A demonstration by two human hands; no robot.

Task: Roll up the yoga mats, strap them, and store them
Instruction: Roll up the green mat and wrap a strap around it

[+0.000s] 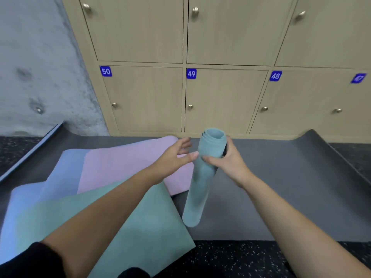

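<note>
Within the grip of the right hand [226, 163], rolled teal mat [195, 197]; left hand [174, 155] open beside.

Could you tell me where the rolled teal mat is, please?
Centre of the head view: the rolled teal mat is gripped by the right hand, above the grey mat, just right of the pink mat, before locker 49.

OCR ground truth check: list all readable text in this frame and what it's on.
"50": left tag, corner of left door
"49": middle tag, middle door
"48": right tag, right door
Far-right tag: blurred, maybe "47", unsure
Rolled mat: no text visible
</note>
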